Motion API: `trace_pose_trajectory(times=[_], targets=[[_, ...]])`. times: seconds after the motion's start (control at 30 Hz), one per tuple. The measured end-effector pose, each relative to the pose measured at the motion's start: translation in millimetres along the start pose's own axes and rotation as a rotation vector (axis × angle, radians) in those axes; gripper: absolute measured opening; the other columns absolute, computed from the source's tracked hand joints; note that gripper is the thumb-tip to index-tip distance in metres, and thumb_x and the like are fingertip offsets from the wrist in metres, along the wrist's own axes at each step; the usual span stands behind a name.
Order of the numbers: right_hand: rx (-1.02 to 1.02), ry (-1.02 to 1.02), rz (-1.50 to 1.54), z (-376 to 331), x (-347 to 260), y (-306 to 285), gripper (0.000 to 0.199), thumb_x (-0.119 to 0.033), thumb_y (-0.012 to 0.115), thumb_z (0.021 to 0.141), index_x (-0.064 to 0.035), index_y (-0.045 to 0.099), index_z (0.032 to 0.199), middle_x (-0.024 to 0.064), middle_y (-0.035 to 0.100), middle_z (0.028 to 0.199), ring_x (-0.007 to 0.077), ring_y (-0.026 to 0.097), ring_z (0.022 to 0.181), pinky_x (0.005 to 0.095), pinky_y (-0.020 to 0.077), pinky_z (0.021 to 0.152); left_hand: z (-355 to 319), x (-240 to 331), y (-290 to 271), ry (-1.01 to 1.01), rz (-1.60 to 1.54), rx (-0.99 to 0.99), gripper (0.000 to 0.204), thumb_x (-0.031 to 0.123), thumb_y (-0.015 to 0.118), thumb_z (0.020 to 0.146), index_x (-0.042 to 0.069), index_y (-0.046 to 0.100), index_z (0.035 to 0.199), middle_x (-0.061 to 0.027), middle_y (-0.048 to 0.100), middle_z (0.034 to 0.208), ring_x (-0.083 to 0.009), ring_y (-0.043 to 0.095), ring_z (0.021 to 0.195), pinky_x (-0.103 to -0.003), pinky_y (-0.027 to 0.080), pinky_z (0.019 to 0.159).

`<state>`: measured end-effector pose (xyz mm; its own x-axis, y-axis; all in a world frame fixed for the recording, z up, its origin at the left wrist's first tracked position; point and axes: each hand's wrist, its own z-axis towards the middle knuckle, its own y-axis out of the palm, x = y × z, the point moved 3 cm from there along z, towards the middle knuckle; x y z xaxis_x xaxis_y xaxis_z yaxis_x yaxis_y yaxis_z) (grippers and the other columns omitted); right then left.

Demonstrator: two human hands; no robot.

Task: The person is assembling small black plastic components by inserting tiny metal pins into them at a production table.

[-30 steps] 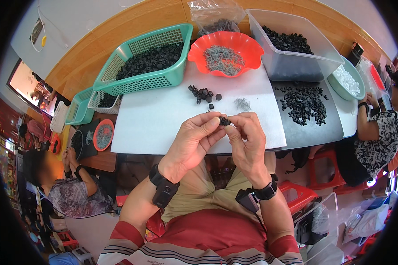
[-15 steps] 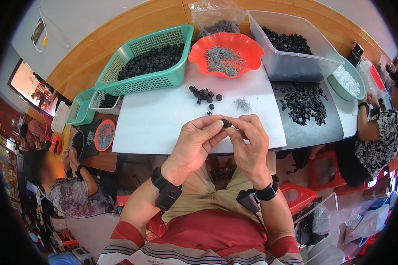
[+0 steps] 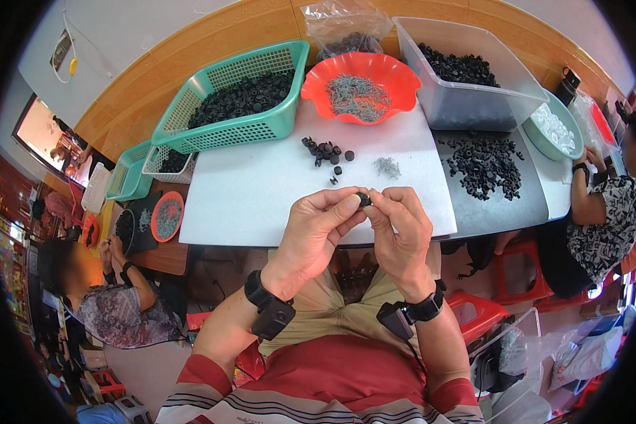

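A small round black plastic part (image 3: 364,200) is pinched between the fingertips of both hands, just above the front edge of the white sheet (image 3: 240,191). My left hand (image 3: 319,230) grips it with thumb and forefinger, the other fingers curled beneath. From the other side, my right hand (image 3: 401,237) closes thumb and fingertips on the same part, covering much of it. Beyond the hands lies a little heap of black parts (image 3: 325,151), with a few loose ones nearer me. To its right is a small pile of thin grey metal pieces (image 3: 387,167).
Behind stand a green basket (image 3: 226,138) of black parts, a red scalloped bowl (image 3: 311,88) of metal pieces and a clear bin (image 3: 466,106). Black parts cover a dark mat (image 3: 466,212) at right. Two people sit at work, one (image 3: 124,311) left, another (image 3: 601,226) right.
Both hands keep their pinch on the black part, with only slight shifts of the fingers. The things on the table stay where they were.
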<state>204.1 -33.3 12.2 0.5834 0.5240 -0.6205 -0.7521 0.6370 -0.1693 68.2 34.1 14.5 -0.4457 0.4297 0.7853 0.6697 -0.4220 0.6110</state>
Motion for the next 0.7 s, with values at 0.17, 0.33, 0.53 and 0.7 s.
trace_pose_trajectory(times=[0.17, 0.33, 0.53, 0.7], targets=[[-0.003, -0.025, -0.040, -0.4, -0.6, -0.3, 0.027, 0.005, 0.074, 0.087, -0.0020, 0.069, 0.112, 0.0115, 0.062, 0.092, 0.0227, 0.065, 0.069, 0.0315, 0.0525, 0.057, 0.4, -1.5, -0.6, 0.004, 0.012, 0.003, 0.017, 0.006, 0.069, 0.097, -0.001, 0.072, 0.112, -0.0108, 0.072, 0.114, -0.0169, 0.069, 0.103, -0.032, 0.060, 0.097], [-0.025, -0.010, -0.056, -1.7, -0.8, -1.1, 0.027, 0.005, 0.074, 0.086, -0.0022, 0.069, 0.112, 0.0120, 0.063, 0.094, 0.0252, 0.067, 0.070, 0.0332, 0.0538, 0.057, -0.4, -1.4, 0.2, -0.007, 0.020, 0.007, 0.017, 0.006, 0.069, 0.097, -0.001, 0.072, 0.113, -0.0102, 0.072, 0.113, -0.0165, 0.069, 0.101, -0.032, 0.060, 0.095], [-0.023, -0.008, -0.042, -2.8, 0.7, -1.0, 0.027, 0.004, 0.074, 0.087, -0.0016, 0.069, 0.112, 0.0125, 0.064, 0.094, 0.0248, 0.068, 0.072, 0.0323, 0.0546, 0.059, -0.9, -1.3, 0.5, -0.014, 0.027, 0.002, 0.018, 0.007, 0.069, 0.097, -0.001, 0.072, 0.113, -0.0099, 0.072, 0.112, -0.0163, 0.069, 0.101, -0.032, 0.060, 0.095], [-0.037, 0.021, -0.015, -2.2, -0.9, -2.6, 0.025, 0.004, 0.074, 0.087, -0.0006, 0.069, 0.112, 0.0127, 0.065, 0.095, 0.0240, 0.068, 0.073, 0.0317, 0.0549, 0.061, -1.8, 1.5, -0.3, -0.011, 0.076, -0.022, 0.017, 0.007, 0.069, 0.097, 0.000, 0.072, 0.113, -0.0104, 0.072, 0.113, -0.0173, 0.069, 0.103, -0.033, 0.060, 0.096]])
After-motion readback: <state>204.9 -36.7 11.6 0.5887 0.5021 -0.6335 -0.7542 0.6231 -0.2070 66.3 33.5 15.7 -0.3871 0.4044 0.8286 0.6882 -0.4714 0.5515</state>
